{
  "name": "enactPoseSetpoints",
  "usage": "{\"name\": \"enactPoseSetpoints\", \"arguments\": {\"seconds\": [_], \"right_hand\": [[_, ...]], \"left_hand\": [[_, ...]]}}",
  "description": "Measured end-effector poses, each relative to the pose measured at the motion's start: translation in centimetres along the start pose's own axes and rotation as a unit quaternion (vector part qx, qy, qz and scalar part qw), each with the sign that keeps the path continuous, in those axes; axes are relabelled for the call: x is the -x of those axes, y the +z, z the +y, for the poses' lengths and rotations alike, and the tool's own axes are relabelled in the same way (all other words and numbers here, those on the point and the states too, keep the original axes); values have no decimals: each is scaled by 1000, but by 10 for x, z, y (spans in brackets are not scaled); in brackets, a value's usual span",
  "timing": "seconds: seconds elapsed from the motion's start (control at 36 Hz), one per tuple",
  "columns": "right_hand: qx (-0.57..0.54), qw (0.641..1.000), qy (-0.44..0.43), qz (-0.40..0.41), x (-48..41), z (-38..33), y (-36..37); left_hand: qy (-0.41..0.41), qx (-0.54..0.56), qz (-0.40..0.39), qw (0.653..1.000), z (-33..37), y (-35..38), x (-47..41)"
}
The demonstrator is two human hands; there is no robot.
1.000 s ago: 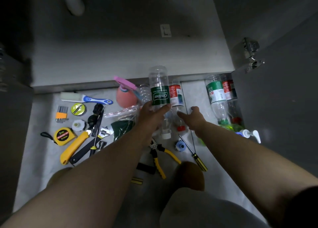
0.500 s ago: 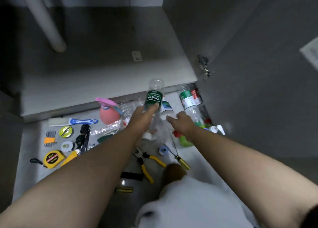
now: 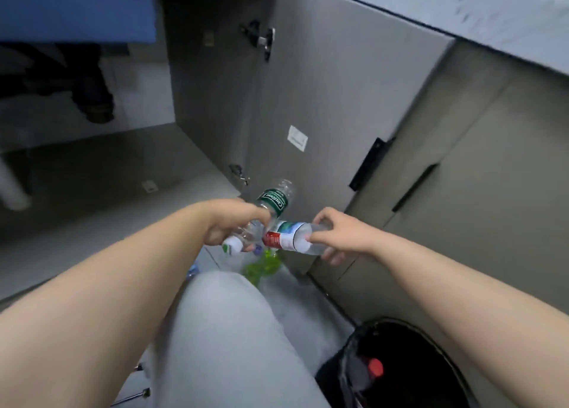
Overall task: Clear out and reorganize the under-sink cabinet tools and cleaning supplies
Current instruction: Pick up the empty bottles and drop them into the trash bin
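Observation:
My left hand [image 3: 237, 224] grips a clear plastic bottle with a green label [image 3: 272, 201], held tilted with its white cap pointing down toward me. My right hand [image 3: 341, 233] grips a second clear bottle with a red and white label [image 3: 286, 238], lying roughly level. The two bottles meet in mid-air above the floor, in front of the open grey cabinet door [image 3: 323, 99]. Both hands are raised off the floor.
A black bin [image 3: 437, 364] with a black liner stands at the lower right; a bottle with a red cap lies inside. A green translucent item [image 3: 264, 264] lies on the floor below the hands. My knee in grey cloth [image 3: 228, 330] fills the bottom centre. The cabinet floor [image 3: 107, 176] is at left.
My right hand has picked up the red-labelled bottle. Both hands lifted their bottles off the floor, and my view swung right, away from the tools and toward the bin.

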State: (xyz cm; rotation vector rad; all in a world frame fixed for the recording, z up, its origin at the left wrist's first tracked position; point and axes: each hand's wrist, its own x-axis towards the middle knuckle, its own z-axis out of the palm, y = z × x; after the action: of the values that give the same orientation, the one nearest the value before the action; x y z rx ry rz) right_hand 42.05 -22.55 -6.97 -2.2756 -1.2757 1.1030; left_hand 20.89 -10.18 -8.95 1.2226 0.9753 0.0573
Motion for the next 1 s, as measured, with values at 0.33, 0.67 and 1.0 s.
{"name": "enactPoseSetpoints", "arguments": {"seconds": [0.33, 0.67, 1.0], "right_hand": [[117, 986, 107, -54, 149, 106, -106], [117, 975, 187, 5, 144, 234, -47], [179, 964, 152, 128, 98, 299, 57]], "left_hand": [[-18, -131, -69, 989, 27, 175, 32], [19, -62, -66, 996, -19, 209, 7], [57, -41, -20, 997, -27, 199, -4]]}}
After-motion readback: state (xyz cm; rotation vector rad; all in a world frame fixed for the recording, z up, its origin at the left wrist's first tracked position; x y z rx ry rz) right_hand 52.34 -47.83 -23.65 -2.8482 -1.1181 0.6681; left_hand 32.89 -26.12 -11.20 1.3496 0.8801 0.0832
